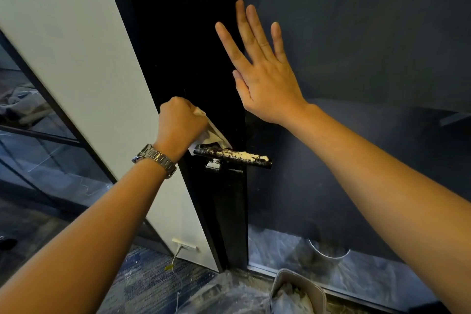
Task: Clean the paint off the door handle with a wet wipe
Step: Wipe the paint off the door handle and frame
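Observation:
A black lever door handle [232, 156] juts out from the dark door edge [204, 64], its top crusted with pale yellow-white paint. My left hand [181, 125], with a metal watch on its wrist, is closed around a white wet wipe [212, 134] that hangs down onto the handle's left end. My right hand [262, 71] is flat and spread, fingers apart, pressed against the dark door above and to the right of the handle. A silver lock piece [213, 164] sits just under the handle.
A white wall panel [84, 64] stands to the left of the door, with a socket and cable [184, 247] near the floor. A pale bin [295, 293] with crumpled waste sits below. Plastic sheeting covers the floor at right.

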Motion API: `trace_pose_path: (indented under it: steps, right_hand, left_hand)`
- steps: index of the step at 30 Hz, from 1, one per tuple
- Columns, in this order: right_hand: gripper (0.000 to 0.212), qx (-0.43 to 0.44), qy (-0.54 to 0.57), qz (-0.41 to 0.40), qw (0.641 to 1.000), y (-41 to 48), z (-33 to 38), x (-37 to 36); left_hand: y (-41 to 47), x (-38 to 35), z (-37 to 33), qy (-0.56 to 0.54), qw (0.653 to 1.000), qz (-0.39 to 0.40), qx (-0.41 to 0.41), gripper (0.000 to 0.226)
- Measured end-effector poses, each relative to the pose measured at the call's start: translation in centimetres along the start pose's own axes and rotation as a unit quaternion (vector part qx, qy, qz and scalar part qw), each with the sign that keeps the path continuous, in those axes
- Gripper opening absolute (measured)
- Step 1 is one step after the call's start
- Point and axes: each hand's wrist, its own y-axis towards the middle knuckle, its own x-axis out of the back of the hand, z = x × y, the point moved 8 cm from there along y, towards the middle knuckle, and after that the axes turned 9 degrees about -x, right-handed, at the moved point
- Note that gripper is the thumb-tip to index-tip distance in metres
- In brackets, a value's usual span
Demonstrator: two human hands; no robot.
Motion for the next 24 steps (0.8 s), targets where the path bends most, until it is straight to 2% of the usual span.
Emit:
trace_pose_path:
  steps: [2,6,10,14,16,19,22,24]
  right_hand:
    - [0.06,0.0,0.002,0.0,1.0,0.0,0.1,0.0]
    - [0.06,-0.003,0.002,0.001,1.0,0.1,0.1,-0.1]
    - [0.06,-0.004,-0.004,0.0,1.0,0.1,0.0,-0.1]
    - [0.061,-0.003,0.0,-0.006,1.0,0.1,0.0,0.0]
    - [0.061,-0.001,0.003,-0.005,1.0,0.1,0.0,0.0]
    - [0.061,-0.001,0.001,-0.003,1.0,0.0,0.1,-0.1]
    - [0.061,-0.002,-0.003,-0.007,1.0,0.1,0.0,-0.1]
    - [0.061,-0.002,-0.003,-0.008,1.0,0.1,0.0,-0.1]
  left_hand:
    - [-0.5,0.2,-0.9,0.007,0.999,-0.02,-0.033,0.008]
    - [-1.9,-0.7,-2.2,0.028,0.995,0.002,-0.098,0.022]
    - [-1.6,0.2,-2.7,0.013,0.991,-0.002,-0.13,0.021]
    - [-2.1,-1.9,-5.1,0.06,0.975,0.058,-0.208,0.025]
    - [-1.6,-1.4,-4.6,0.037,0.98,0.053,-0.186,0.022]
    - [-1.2,-0.1,-3.0,0.016,0.992,0.003,-0.125,0.02]
    - [-1.8,-1.4,-4.0,0.086,0.981,0.032,-0.172,0.023]
    - [-1.7,-1.5,-4.3,0.085,0.975,0.057,-0.196,0.023]
